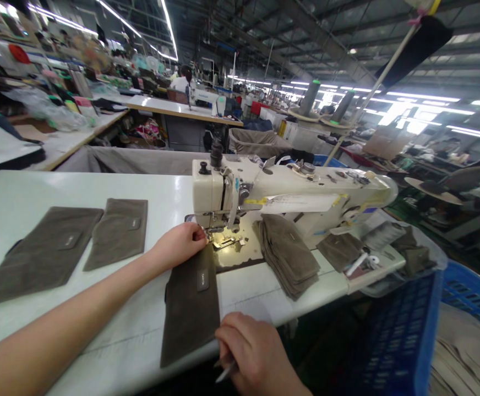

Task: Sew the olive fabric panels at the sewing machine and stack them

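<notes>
A dark olive-brown fabric panel with a small label patch lies on the table, its far end by the presser foot of the sewing machine. My left hand is at that far end, thumb and finger pinched close to the needle area; what sits between the fingertips is hidden. Near the panel's right edge, at the table's front, my right hand is closed around a pointed metal tool. Only the tool's tip shows, so its exact kind is unclear.
Two labelled fabric pieces lie on the left. Right of the needle stands a stack of brown pieces, then a folded piece and a thread cone. A blue crate stands beside the table at right.
</notes>
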The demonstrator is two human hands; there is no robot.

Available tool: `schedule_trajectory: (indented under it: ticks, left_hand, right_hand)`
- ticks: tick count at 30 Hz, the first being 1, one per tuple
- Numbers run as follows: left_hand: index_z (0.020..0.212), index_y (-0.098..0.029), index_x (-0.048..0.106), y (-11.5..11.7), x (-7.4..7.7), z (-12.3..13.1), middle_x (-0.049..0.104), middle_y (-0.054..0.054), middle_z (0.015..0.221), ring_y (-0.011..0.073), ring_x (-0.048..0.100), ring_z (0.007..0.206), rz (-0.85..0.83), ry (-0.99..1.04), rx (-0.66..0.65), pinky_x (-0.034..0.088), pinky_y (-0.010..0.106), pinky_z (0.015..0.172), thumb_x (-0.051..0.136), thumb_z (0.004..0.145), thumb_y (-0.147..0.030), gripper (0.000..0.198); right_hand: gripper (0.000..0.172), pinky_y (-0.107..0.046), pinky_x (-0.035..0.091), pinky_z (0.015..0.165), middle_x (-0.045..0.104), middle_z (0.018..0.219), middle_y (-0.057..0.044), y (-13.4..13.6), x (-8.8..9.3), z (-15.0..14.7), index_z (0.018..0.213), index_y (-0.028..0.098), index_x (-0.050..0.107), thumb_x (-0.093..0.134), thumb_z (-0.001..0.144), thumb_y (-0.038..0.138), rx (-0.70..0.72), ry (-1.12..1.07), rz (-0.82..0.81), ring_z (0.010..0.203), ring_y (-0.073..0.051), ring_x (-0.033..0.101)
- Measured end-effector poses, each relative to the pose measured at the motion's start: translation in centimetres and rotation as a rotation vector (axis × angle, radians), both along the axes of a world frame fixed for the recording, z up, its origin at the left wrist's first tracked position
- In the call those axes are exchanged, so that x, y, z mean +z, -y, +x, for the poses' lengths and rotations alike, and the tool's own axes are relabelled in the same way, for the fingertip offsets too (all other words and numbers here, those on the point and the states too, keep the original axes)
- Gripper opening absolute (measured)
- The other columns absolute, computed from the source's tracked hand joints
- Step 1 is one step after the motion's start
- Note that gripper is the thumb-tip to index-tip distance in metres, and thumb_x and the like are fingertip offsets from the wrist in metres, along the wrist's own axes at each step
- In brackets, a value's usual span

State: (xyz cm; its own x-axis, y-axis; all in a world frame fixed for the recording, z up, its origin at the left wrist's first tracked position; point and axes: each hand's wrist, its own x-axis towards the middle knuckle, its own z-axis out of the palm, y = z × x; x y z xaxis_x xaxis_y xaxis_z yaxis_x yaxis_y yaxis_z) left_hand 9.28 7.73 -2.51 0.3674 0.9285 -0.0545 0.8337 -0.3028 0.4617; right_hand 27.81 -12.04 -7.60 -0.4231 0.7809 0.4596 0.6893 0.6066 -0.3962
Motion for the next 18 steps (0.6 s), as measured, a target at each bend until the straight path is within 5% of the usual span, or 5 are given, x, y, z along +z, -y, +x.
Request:
schedule_trajectory:
  ticks: [18]
  left_hand:
    - [0.062, -0.023, 0.055, -0.25, 0.0, 0.2, 0.064, 0.003, 0.064, 0.0212, 0.06, 0.064, 0.006, -0.045, 0.061, 0.035, 0.029, 0.059, 0.054, 0.08, -0.033, 0.02]
  right_hand:
    - [0.022, -0.027, 0.035, 0.055, 0.066, 0.088, -0.001, -0.06, -0.13, -0.19, 0.093, 0.022, 0.058, 0.059, 0.077, 0.006, -0.045, 0.041, -0.082, 0.068, -0.016, 0.061]
